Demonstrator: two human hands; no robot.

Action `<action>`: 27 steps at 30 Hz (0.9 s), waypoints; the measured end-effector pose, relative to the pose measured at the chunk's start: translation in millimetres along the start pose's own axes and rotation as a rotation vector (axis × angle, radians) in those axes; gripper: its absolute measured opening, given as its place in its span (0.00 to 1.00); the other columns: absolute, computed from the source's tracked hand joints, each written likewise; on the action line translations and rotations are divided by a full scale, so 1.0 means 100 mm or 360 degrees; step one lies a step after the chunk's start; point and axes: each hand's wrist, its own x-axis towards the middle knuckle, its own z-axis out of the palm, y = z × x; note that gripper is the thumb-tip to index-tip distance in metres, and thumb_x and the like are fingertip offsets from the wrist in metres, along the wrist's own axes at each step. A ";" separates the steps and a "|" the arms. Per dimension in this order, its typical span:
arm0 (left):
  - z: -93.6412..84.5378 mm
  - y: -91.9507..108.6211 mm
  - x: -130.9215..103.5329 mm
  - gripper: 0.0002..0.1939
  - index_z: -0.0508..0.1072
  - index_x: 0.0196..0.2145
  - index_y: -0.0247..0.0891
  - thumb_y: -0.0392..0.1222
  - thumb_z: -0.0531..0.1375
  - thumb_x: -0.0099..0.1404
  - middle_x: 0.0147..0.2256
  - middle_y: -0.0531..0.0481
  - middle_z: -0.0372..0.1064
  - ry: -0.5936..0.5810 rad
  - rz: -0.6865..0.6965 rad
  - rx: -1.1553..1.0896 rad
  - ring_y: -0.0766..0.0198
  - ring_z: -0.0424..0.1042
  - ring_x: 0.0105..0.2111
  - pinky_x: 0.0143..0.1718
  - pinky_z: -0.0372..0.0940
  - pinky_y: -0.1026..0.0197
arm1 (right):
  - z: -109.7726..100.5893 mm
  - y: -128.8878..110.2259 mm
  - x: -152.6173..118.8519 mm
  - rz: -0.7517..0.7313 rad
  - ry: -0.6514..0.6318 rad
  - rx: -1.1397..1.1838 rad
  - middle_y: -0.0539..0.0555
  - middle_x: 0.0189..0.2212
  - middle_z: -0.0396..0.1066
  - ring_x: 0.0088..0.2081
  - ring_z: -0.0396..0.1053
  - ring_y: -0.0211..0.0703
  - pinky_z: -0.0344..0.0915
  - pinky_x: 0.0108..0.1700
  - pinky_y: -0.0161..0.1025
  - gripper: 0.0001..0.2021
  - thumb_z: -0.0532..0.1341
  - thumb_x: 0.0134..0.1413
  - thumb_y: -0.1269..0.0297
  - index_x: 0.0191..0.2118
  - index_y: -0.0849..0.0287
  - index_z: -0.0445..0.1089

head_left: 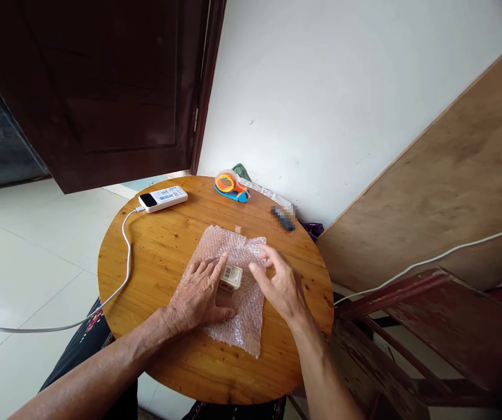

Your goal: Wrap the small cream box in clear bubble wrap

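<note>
A sheet of bubble wrap (244, 321) lies spread on the round wooden table (159, 245). On it sits a small cream box (232, 276) with a barcode and printed text on its upper face. My left hand (201, 291) rests on the wrap along the left side of the box, fingers spread, hiding part of the box. To the right of the box, my right hand (279, 280) is over the wrap's right edge, its thumb and fingers curved but apart, with nothing seen between them.
An orange and blue tape dispenser (232, 186) stands at the table's far edge. A white power bank (163, 199) with a cable lies at the back left. A dark, pixelated object (283, 218) is at the back right. A reddish wooden chair (443, 326) stands right of the table.
</note>
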 end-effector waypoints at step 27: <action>0.04 -0.04 0.00 0.53 0.52 0.67 0.33 0.65 0.64 0.52 0.63 0.34 0.59 0.0037 0.0048 0.0062 0.42 0.57 0.62 0.63 0.48 0.43 | -0.04 -0.34 -0.20 -0.0467 -0.0104 0.0036 0.57 0.51 0.72 0.53 0.69 0.47 0.66 0.56 0.49 0.18 0.51 0.64 0.71 0.55 0.55 0.70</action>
